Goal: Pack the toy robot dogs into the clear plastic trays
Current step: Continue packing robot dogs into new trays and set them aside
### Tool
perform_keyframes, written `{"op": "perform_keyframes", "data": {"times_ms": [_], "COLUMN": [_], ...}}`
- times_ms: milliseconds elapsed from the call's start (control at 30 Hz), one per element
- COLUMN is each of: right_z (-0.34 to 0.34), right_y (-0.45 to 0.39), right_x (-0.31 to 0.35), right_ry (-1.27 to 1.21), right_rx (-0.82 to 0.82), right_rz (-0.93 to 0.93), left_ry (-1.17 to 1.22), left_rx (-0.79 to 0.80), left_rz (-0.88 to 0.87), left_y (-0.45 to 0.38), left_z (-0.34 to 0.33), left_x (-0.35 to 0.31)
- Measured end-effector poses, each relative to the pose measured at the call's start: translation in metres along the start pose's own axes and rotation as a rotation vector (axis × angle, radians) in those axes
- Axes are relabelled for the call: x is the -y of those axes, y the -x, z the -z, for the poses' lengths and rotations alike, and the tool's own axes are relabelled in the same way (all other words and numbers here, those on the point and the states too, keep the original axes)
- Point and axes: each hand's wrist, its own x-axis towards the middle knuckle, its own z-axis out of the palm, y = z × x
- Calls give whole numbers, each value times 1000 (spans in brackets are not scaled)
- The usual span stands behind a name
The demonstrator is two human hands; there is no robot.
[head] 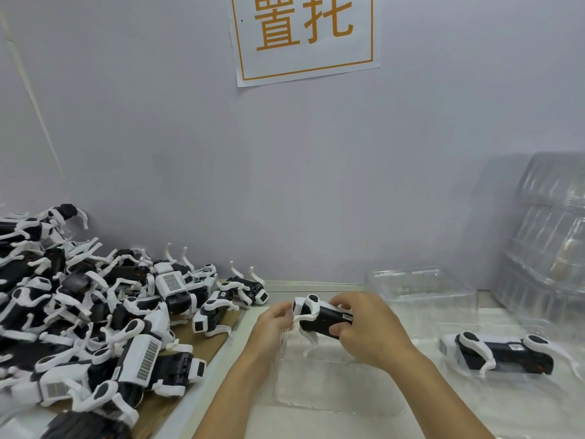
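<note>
I hold one black-and-white toy robot dog [319, 315] with both hands above a clear plastic tray [335, 388] lying in front of me. My right hand [364, 327] grips the dog's black body from the right. My left hand [273, 321] pinches its white front leg near the head. A second toy dog [503, 353] lies on its side in another clear tray [538, 394] at the right.
A big heap of toy robot dogs [95, 318] covers brown cardboard [215, 343] on the left. An upside-down clear tray [421, 289] sits at the back, and a tall stack of clear trays [550, 236] leans against the wall at the far right. A paper sign [304, 36] hangs on the wall.
</note>
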Motion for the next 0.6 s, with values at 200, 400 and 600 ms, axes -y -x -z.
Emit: {"op": "perform_keyframes", "data": {"times_ms": [200, 400, 600], "right_z": [-2, -6, -6], "right_y": [-3, -1, -1], "right_x": [-4, -3, -4], "right_ry": [26, 63, 62], "right_rx": [91, 71, 65], "right_rz": [-11, 0, -9], "left_ry": [0, 34, 52], "left_rx": [-22, -11, 17], "left_rz": [1, 4, 45], "left_y": [0, 5, 8], "left_z": [0, -2, -3], "left_x": [1, -4, -9]}}
